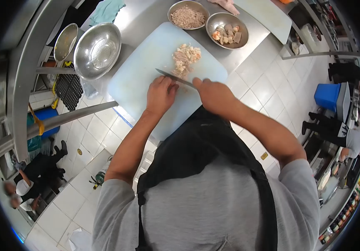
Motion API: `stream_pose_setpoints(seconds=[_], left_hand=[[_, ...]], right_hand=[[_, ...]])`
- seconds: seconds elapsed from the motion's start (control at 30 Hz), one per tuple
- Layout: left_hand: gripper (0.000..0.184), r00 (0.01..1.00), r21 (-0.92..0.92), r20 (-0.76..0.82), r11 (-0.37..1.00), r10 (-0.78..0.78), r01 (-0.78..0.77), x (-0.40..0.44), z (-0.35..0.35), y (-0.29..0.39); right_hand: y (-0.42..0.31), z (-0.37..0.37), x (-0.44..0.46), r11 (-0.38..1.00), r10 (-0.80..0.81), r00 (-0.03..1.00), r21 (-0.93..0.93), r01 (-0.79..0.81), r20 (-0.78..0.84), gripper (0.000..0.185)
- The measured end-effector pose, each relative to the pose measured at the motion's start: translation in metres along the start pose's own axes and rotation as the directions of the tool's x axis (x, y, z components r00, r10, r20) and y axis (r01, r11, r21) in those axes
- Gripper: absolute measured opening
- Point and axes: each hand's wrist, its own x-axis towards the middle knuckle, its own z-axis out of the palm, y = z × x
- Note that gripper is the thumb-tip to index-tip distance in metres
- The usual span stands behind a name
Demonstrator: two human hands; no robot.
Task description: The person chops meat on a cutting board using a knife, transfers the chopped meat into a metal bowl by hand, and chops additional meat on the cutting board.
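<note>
My right hand [214,94] is closed around the handle of a kitchen knife [175,78]. Its blade points left across a white cutting board [138,62], along the near edge of a pile of chopped pale meat [185,58]. Close to the blade on its near side is my left hand [162,93], fingers bent and drawn together. Whether anything is between those fingertips is hidden. Beyond the board stand a steel bowl of finely chopped meat [187,17] and another with larger meat chunks [228,34].
An empty steel bowl [97,51] and a smaller one [66,42] stand left of the board. A green cloth [107,11] lies behind them. Another cutting board [267,16] is at far right. A metal rail [83,112] runs at left. Other people work at both sides.
</note>
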Motion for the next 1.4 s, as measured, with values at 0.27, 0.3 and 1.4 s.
stream_pose_setpoints(seconds=[0.27, 0.3, 1.4], left_hand=[[0.012, 0.997, 0.033, 0.047, 0.998, 0.061, -0.062, -0.009, -0.005, -0.001], [0.014, 0.996, 0.036, 0.041, 0.996, 0.082, -0.083, -0.007, -0.014, 0.005], [0.010, 0.997, 0.021, 0.048, 0.998, 0.061, -0.062, -0.030, -0.010, -0.007]], right_hand=[[-0.001, 0.006, -0.007, 1.000, -0.008, 1.000, 0.023, 0.007, 0.030, 0.027], [0.000, 0.003, 0.001, 0.999, -0.041, 0.999, 0.033, 0.041, -0.006, 0.027], [-0.012, 0.011, 0.001, 0.996, -0.087, 0.996, 0.030, 0.087, -0.001, 0.032]])
